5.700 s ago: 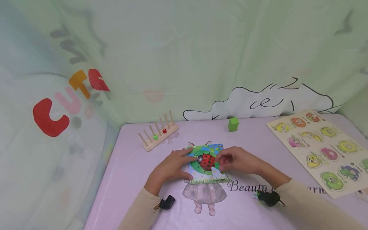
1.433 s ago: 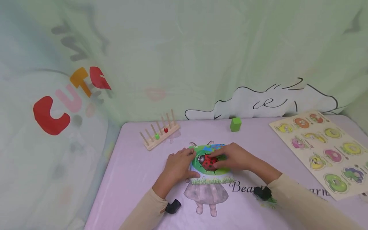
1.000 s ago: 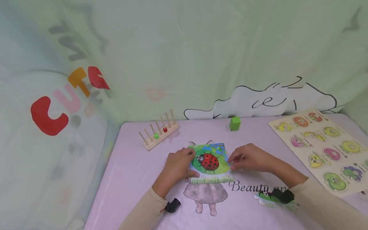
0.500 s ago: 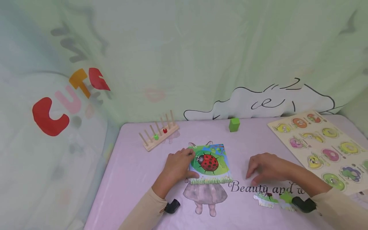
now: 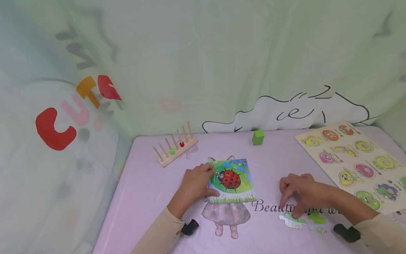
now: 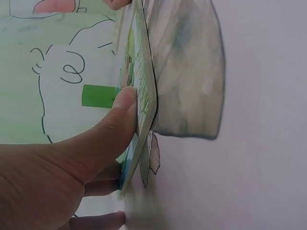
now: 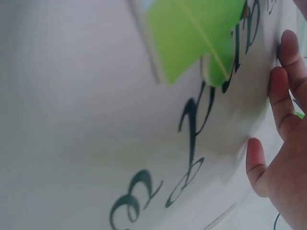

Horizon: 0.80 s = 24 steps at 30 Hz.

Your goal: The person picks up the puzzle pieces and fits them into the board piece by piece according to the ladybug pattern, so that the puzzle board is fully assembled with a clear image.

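Note:
A ladybug jigsaw puzzle (image 5: 236, 192) lies on the pink table cover, its visible picture joined up. At its left side, my left hand (image 5: 196, 181) holds the board, with the thumb (image 6: 125, 99) over the front and the other fingers along the left edge. To the right, two loose puzzle pieces lie near the printed lettering: a green and white one (image 5: 293, 223) and a bright green one (image 5: 317, 220). Over the first of these hovers my right hand (image 5: 306, 192), index finger and thumb spread apart at its upper edge. Whether they touch it I cannot tell.
A wooden peg rack (image 5: 177, 152) with a green and a red bead stands at the back left. Behind the puzzle is a green block (image 5: 258, 138). A wooden fruit board (image 5: 352, 165) covers the right side of the table. Printed fabric walls rise behind.
My right hand placed a piece in the puzzle's right side, let go, then moved right and down to the loose pieces. My left hand moved from the puzzle's face to its left edge.

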Each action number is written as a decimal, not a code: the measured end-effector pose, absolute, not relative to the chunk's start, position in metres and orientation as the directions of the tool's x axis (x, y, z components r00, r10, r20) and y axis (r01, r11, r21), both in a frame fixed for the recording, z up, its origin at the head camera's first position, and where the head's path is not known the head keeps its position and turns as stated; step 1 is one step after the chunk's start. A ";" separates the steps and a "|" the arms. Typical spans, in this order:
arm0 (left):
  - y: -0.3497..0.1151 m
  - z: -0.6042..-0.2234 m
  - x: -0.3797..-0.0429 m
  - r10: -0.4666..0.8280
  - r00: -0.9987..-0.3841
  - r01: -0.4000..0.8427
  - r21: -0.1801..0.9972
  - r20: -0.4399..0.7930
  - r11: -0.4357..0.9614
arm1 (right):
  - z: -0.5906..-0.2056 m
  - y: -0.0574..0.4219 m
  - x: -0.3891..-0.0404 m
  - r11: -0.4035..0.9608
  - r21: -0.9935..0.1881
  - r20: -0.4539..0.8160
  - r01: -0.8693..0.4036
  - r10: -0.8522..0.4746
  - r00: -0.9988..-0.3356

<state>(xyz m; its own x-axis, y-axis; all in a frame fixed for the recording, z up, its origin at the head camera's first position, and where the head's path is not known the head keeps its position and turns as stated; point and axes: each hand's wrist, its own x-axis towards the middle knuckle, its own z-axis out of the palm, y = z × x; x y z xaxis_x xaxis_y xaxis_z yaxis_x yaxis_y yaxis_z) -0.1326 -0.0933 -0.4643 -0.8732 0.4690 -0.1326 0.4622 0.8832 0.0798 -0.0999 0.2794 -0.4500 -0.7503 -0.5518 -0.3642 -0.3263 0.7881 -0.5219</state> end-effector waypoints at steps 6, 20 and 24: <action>-0.094 -0.464 -0.132 0.466 -0.874 0.457 0.095 -0.137 0.884 | -0.453 0.282 -0.100 0.762 -0.540 -0.341 -0.357 -0.586 -0.736; -0.097 -0.471 -0.133 0.433 -0.890 0.415 0.141 -0.142 0.899 | -0.453 0.284 -0.104 0.755 -0.545 -0.349 -0.366 -0.601 -0.719; -0.099 -0.475 -0.132 0.401 -0.898 0.361 0.222 -0.178 0.906 | -0.451 0.285 -0.105 0.749 -0.533 -0.340 -0.394 -0.616 -0.710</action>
